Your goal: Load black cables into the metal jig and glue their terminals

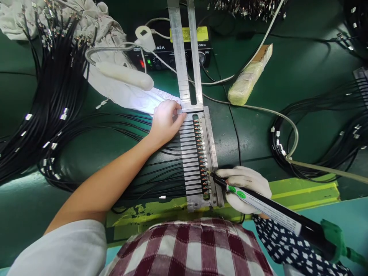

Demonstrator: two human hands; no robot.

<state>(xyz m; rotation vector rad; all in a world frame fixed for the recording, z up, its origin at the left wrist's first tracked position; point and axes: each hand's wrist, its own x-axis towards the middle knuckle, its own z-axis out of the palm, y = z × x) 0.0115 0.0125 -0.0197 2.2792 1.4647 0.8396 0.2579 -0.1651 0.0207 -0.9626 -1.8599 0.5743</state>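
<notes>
A flat metal jig (189,159) lies in front of me, with several black cables (161,172) laid side by side in its slots. Small metal connectors (204,168) form a column along its right part. At the upper left corner, my bare left hand (166,120) has thumb and fingers closed on the jig's edge; some fingertips are hidden. My right hand (248,188), in a white glove, grips a black dispensing syringe (264,203) with a white label, green stickers and a green rear fitting. Its tip is close to the connectors in the lower half of the column.
Behind the jig, a slotted metal frame (178,50) reaches toward a black control box (161,63). A lit white lamp (126,74) shines from the left. Cable bundles (61,73) lie left, more cables (313,149) right. A taped block (250,78) sits behind.
</notes>
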